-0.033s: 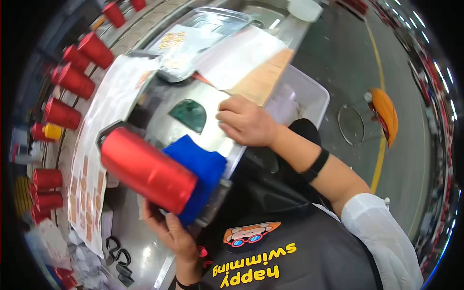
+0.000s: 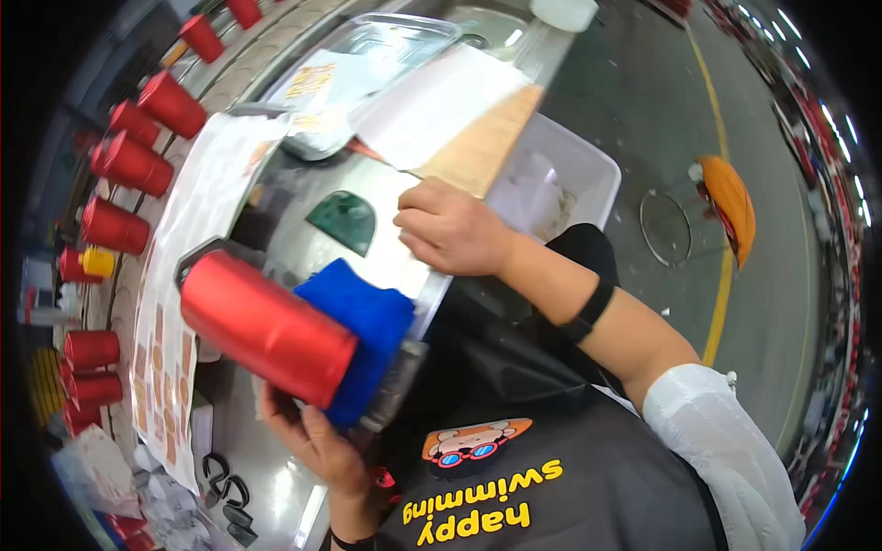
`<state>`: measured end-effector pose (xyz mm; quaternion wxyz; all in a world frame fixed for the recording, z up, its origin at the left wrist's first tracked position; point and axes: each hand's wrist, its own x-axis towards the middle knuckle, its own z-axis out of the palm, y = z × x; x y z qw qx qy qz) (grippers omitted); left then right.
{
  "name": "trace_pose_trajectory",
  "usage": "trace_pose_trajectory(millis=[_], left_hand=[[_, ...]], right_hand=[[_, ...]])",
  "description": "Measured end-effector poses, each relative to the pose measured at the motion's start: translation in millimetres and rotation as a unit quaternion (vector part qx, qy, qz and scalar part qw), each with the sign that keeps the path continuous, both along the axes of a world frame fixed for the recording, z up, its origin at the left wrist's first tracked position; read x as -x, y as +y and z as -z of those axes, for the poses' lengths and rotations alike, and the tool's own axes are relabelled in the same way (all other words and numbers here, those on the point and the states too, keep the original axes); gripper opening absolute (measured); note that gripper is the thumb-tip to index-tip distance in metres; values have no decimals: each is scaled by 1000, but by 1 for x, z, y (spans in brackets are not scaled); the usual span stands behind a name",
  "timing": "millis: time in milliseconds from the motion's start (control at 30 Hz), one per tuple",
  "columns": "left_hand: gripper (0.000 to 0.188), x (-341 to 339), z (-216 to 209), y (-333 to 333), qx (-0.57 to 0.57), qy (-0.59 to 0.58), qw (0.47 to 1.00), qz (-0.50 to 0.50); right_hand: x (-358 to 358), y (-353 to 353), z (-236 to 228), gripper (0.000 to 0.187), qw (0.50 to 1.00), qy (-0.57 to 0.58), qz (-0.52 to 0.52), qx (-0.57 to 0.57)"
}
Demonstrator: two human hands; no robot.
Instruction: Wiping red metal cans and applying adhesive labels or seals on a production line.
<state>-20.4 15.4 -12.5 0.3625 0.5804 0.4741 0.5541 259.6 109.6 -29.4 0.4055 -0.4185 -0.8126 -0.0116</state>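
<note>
A red cylindrical canister (image 2: 266,326) with a dark end fitting lies tilted across a blue cloth (image 2: 363,298) at the bench's near edge. Curled at its lower end, my left hand (image 2: 317,445) grips it from below, with some fingertips hidden behind it. My right hand (image 2: 450,228) is closed in a pinch above the metal bench, just below the corner of a white sheet (image 2: 441,106) on a brown board (image 2: 487,138). Whatever the pinch holds, if anything, is hidden. Between the hands and the sheet lies a dark green, half-round flat piece (image 2: 343,220).
A clear tray (image 2: 395,41) stands at the back. Printed sheets (image 2: 165,349) hang along the left side, with several red canisters (image 2: 133,163) beyond. A white bin (image 2: 597,174) stands right of the bench. Black curved parts (image 2: 230,496) lie lower left.
The bench and both hands appear slightly farther left in the picture. The canister, cloth and hands keep nearly the same places relative to each other.
</note>
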Motion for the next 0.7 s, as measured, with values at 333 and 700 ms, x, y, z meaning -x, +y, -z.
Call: trace_pose_trajectory(millis=[333,700], left_hand=[[42,-3,-13,3,-42,212,965,-151],[9,-168,-19,-9,-41,528,796,293]], right_hand=[[-28,-73,50,19,979,196,33,-37],[-101,-41,192,22,858,85,26,506]])
